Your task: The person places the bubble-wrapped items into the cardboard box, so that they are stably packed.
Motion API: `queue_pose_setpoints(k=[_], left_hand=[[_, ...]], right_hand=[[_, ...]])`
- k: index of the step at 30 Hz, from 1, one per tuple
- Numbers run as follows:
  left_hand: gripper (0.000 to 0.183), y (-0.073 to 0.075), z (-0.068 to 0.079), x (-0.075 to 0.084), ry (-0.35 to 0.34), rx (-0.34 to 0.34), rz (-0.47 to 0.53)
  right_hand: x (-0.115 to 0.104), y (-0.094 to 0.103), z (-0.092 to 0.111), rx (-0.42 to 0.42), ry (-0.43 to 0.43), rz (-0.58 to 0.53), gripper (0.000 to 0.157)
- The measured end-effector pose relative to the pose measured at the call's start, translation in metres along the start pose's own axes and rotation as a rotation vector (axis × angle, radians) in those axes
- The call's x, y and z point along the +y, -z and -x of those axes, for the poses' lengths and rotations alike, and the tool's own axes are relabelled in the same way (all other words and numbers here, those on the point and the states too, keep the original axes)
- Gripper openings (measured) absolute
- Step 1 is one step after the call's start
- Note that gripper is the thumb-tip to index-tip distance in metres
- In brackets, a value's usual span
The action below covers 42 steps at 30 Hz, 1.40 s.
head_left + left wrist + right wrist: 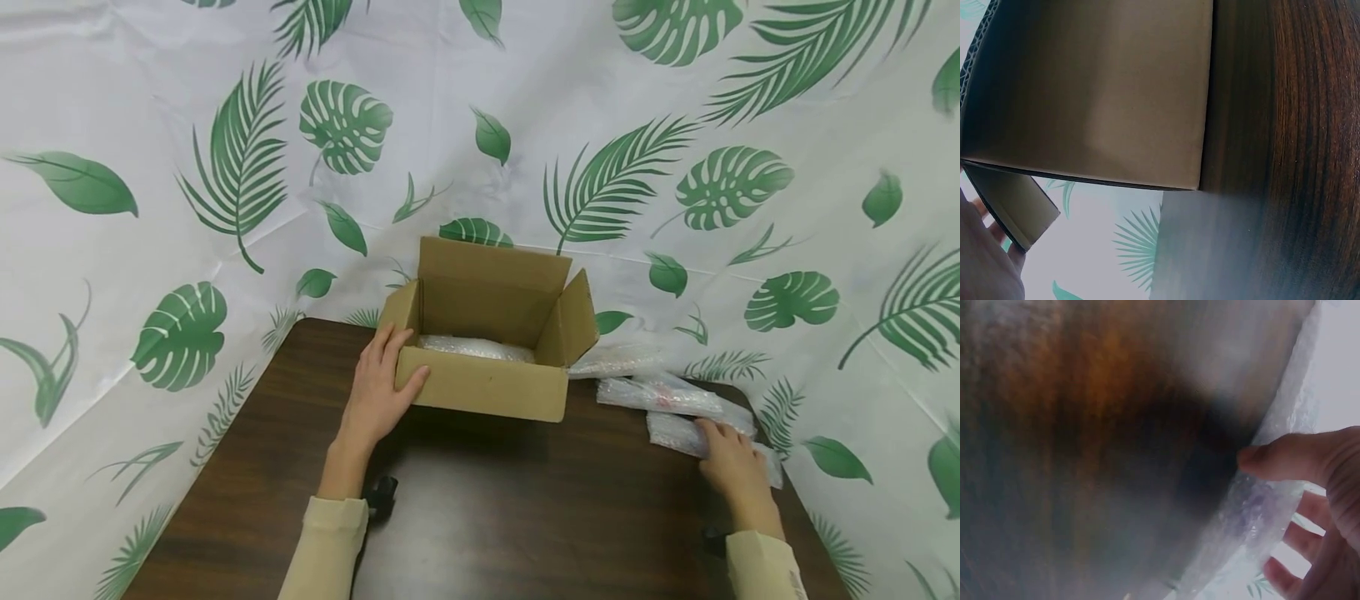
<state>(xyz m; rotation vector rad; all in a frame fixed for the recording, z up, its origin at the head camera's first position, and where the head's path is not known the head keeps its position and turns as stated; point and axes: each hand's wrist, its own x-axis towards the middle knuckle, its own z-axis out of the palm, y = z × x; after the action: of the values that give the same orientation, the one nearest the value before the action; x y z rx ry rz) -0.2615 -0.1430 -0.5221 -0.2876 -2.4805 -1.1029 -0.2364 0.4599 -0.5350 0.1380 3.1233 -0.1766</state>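
An open cardboard box (483, 383) stands on the table with its flaps up. Inside it lies a bubble-wrapped item (476, 347), partly hidden by the front wall. My left hand (378, 383) grips the box's front left corner, with fingers over the side flap (1013, 206) and thumb on the front. At the table's right side, my right hand (735, 467) grips the nearest bubble-wrapped package (675, 433). In the right wrist view the thumb is on one long edge of this package (1241, 512), the fingers along the other. Its contents cannot be made out.
More bubble-wrapped packages (660, 394) lie close together behind the right hand, one of them (615, 361) beside the box. The dark wooden table (480, 517) ends near a white sheet (525, 167) printed with green leaves, hanging behind and at both sides.
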Motion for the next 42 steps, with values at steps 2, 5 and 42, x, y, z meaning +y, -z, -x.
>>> queue_pose_setpoints(k=[2, 5, 42], left_hand=[[0.066, 0.000, 0.000, 0.000, -0.004, 0.003, 0.002], [0.066, 0.000, 0.000, 0.001, -0.004, 0.002, 0.003], [0.067, 0.001, 0.001, 0.001, 0.010, -0.011, 0.018]], right_hand=[[0.000, 0.002, 0.001, 0.009, 0.003, 0.033, 0.063], [0.001, 0.002, 0.001, 0.015, 0.005, 0.062, 0.060], [0.007, 0.023, 0.016, -0.084, 0.029, 0.040, 0.058]])
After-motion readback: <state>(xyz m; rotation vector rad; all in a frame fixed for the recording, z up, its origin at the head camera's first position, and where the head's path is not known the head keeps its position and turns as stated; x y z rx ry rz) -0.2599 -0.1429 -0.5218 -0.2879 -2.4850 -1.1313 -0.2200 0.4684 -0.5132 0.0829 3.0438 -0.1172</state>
